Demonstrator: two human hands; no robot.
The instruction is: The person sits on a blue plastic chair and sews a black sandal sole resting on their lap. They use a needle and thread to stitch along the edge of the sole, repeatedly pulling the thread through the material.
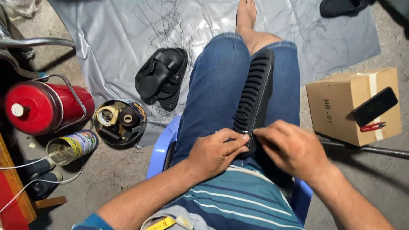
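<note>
hands (pixel 255 147) pinch sole (pixel 255 96) | sandals (pixel 162 79) left — box (pixel 353 106) right

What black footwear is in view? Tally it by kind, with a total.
Black ribbed rubber sole held on the lap by both hands: 1
Black sandals stacked on the grey sheet: 2
Dark shoe at the top edge, partly cut off: 1
Total: 4

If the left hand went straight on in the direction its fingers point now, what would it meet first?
The left hand points rightward toward the heel end of the black ridged sole, which its fingers already touch. Just beyond is the right hand, probably next in that line.
</note>
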